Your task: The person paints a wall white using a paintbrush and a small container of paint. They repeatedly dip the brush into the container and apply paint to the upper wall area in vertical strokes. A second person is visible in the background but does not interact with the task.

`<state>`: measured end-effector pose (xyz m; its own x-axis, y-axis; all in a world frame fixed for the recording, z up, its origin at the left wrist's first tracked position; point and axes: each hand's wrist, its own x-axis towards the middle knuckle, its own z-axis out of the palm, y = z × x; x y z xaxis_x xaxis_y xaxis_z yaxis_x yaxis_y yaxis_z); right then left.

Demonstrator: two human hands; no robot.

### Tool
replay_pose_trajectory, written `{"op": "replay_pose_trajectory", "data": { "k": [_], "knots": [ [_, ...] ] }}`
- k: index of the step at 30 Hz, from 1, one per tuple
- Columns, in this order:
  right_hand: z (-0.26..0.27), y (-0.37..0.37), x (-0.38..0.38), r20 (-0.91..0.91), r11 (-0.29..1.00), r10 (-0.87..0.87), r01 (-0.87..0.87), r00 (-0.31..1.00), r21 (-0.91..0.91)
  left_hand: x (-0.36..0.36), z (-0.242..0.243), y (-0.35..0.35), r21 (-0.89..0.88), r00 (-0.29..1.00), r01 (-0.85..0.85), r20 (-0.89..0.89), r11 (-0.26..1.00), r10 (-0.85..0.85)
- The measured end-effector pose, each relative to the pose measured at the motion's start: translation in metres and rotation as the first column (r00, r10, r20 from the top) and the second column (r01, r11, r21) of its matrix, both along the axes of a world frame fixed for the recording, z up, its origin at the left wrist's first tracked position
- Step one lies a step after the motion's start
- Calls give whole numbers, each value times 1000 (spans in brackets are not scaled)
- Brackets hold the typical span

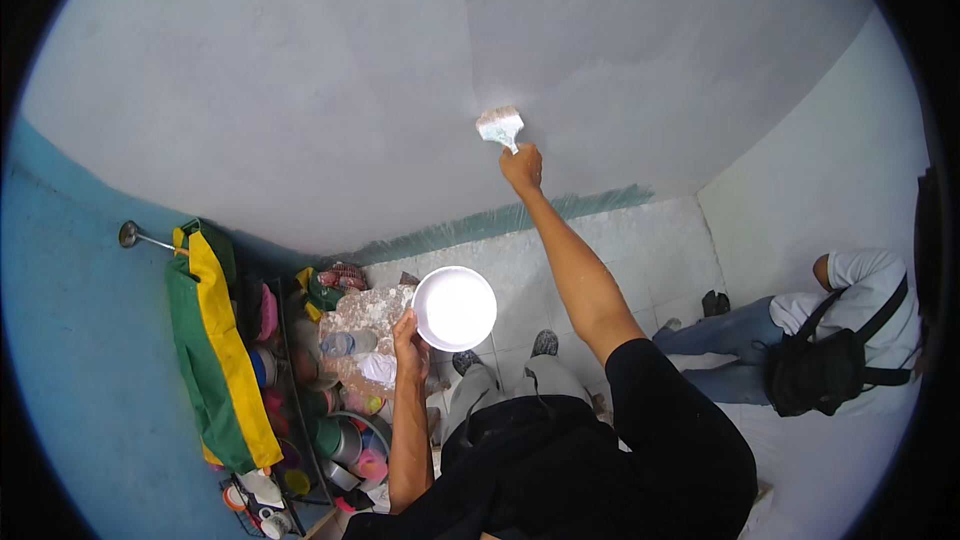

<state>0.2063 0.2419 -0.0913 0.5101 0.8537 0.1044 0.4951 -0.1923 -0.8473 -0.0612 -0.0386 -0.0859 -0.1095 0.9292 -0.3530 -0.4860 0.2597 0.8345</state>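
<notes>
My right hand (523,167) grips the handle of a wide flat paintbrush (501,126), its bristles up against the pale wall (337,90). White paint coats the brush's ferrule and handle. A straight tonal edge runs down the wall above the brush, greyer on the right. In my left hand (409,349) is a round white bowl (455,308), held by its left side at waist height. Its inside looks bright white, and I cannot tell how much paint it holds. Along the wall's foot runs a teal band (495,223) with white strokes over its upper edge.
At left, a dish rack (292,390) under a green-and-yellow cloth (225,360) holds kitchenware, with a ladle (135,235) above. A paint-spattered board (360,315) carries a plastic bottle (349,343). White tiles (615,255) cover the floor. A person (840,315) with a black bag is at right.
</notes>
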Motion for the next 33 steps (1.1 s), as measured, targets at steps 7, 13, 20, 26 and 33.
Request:
{"op": "replay_pose_trajectory", "data": {
  "k": [7,13,20,26,33],
  "knots": [
    [54,21,25,8,995,69,-69,998,-75,-12,-8,2,-22,998,47,-35,999,-48],
    [170,14,42,97,986,45,-60,994,157,-11,-11,15,-26,996,51,-77,998,-52],
    [343,-3,60,100,933,95,-123,990,339,0,-6,25,79,997,79,-18,994,-78],
    [458,-6,68,143,846,-14,-64,990,529,10,6,24,76,998,65,15,995,-66],
    [544,15,91,178,801,-95,-31,979,597,17,12,21,96,999,-1,50,995,-4]
  ]
}}
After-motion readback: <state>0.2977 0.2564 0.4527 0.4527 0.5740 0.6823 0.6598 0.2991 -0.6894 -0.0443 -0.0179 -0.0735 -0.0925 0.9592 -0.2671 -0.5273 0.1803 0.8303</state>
